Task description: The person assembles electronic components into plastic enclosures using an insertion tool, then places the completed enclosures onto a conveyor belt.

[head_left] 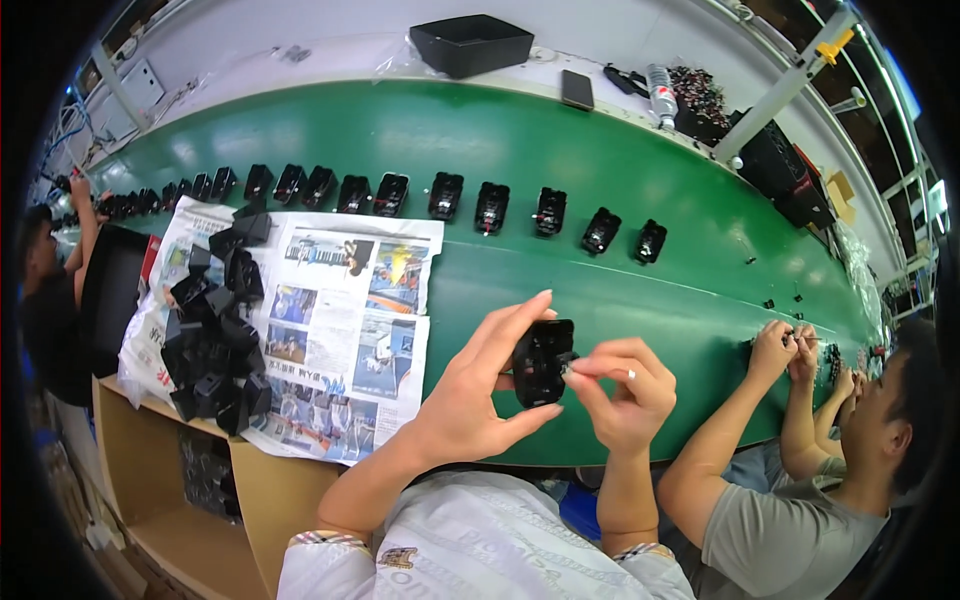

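Note:
My left hand [480,390] grips a black plastic housing [540,368] by its edges, thumb below and fingers above, with its hollow side facing me. At the housing's right side, my right hand [628,392] pinches a small dark part between thumb and fingertips; its exact kind is too small to make out. A ring shows on one right finger. Beyond my hands a row of similar black housings [444,196] runs across the green table [500,285], some with red bits inside. Left of my hands, a pile of black plastic pieces [212,345] lies on newspaper [335,335].
A co-worker [800,500] handles small parts on the right; another person [55,300] is at far left. A cardboard box [275,510] stands below the newspaper. On the back shelf are a black bin [470,45], phone [577,89] and plastic bottle [661,95].

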`<state>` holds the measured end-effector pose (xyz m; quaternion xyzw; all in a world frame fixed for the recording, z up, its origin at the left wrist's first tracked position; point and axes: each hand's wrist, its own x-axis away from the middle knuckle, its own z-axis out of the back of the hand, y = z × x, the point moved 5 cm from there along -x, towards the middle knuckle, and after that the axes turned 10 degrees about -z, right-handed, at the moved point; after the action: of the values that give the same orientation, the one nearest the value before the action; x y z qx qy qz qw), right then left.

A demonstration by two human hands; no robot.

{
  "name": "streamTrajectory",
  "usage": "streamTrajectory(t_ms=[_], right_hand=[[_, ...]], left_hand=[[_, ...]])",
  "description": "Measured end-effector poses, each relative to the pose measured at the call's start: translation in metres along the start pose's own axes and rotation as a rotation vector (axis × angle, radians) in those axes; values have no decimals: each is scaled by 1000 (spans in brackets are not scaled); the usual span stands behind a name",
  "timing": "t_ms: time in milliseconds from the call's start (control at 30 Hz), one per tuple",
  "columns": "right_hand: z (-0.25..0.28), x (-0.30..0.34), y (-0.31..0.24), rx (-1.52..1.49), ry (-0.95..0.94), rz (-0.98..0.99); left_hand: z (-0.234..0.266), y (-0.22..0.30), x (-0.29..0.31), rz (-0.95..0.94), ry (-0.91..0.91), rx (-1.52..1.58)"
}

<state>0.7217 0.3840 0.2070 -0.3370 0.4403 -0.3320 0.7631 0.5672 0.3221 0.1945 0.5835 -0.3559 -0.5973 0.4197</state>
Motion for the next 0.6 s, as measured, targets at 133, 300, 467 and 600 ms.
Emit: streamTrajectory(t_ms=[133, 300, 467, 600], right_hand=[[-4, 2, -9, 97, -22, 121], [-6, -1, -29, 61, -127, 237], [-11, -3, -38, 116, -193, 203], [-9, -2, -43, 152, -204, 186]], left_hand=[[8, -2, 4, -37, 21, -75], [10, -3, 9, -53, -19, -63], [15, 3, 7, -117, -15, -153], [17, 8, 6, -199, -61, -308]])
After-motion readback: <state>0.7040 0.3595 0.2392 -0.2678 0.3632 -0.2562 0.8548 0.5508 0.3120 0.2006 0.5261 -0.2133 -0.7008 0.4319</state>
